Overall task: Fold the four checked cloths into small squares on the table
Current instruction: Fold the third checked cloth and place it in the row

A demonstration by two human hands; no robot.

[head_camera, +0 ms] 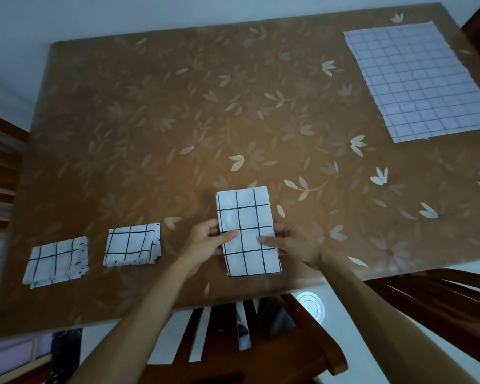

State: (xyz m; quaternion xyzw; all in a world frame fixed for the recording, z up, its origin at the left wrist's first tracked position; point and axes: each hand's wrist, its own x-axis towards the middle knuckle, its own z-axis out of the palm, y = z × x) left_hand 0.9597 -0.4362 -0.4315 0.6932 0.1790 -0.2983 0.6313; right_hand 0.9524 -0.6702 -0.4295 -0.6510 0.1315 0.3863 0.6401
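Observation:
A white cloth with dark checks lies folded into a narrow upright rectangle near the table's front edge. My left hand holds its left edge, thumb on top of the cloth. My right hand holds its right edge, with a fingertip on top. Two checked cloths folded into small squares lie to the left: one at the far left, one beside it. A larger cloth with fine blue checks lies spread flat at the far right corner.
The brown table has a leaf pattern. A wooden chair stands under its front edge, another chair at the right, and slatted wood at the left.

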